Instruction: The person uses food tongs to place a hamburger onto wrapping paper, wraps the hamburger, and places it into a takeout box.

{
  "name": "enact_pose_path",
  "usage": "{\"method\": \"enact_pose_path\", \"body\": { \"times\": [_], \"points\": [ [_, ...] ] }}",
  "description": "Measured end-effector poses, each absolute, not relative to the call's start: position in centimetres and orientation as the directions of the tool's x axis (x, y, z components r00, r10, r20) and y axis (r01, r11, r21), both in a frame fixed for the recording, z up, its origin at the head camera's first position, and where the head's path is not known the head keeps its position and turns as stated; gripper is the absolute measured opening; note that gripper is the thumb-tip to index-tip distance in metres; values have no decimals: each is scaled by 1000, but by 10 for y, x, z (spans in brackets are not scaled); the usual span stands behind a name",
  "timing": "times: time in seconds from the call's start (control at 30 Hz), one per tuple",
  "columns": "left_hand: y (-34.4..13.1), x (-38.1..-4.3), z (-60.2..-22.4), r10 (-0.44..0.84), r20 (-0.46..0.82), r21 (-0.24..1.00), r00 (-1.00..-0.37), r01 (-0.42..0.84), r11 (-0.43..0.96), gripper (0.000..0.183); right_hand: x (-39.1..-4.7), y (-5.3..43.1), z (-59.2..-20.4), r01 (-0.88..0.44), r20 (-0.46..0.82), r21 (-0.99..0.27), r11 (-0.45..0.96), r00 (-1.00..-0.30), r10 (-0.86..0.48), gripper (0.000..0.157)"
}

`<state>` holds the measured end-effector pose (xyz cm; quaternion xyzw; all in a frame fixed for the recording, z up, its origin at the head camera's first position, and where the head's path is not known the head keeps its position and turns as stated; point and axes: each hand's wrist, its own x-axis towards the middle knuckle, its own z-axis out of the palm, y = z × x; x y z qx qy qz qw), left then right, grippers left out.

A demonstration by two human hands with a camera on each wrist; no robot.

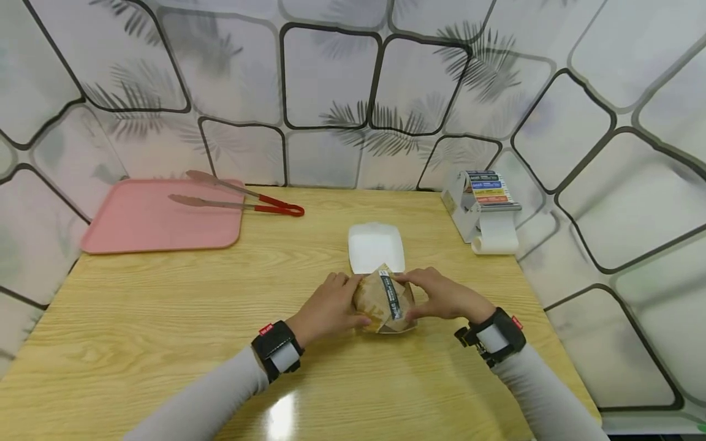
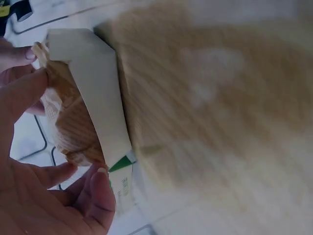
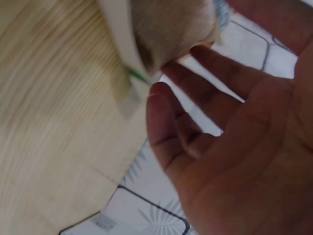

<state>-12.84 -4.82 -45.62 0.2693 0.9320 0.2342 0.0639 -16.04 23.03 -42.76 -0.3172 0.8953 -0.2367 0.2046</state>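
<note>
A wrapped burger in brown patterned paper, with a dark printed label across its top, sits in the base of a small takeaway box. The box's white lid lies open behind it. From the left side, my left hand grips the burger, thumb near the front and fingers behind. My right hand holds the opposite side between thumb and fingers. In the right wrist view, fingertips reach the wrapper and the box's edge. The burger hides most of the box's inside.
At the back left is a pink tray, with tongs lying partly over its right edge, red handles on the wood table. A label dispenser with coloured strips and a white paper roll stands back right. Patterned walls border the table.
</note>
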Motion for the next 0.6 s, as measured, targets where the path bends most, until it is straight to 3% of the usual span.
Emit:
{"method": "enact_pose_path", "body": {
  "times": [0.17, 0.3, 0.47, 0.6],
  "points": [
    [-46, -132, -455, 600, 77, 215, -796, 601, 769, 81, -166, 232, -440, -536, -188, -498, 682, -701, -688, 88],
    [-48, -139, -459, 640, 54, 107, -767, 641, 760, 77, -167, 229, -450, -622, -140, -395, 676, -687, -713, 91],
    [-52, -146, -463, 696, 44, 93, -717, 697, 711, 82, -167, 223, -463, -707, -23, -177, 684, -692, -721, 90],
    [-54, -148, -459, 703, 10, 152, -711, 696, 702, 93, -166, 224, -465, -709, 5, -138, 692, -699, -715, 92]
  ]
}}
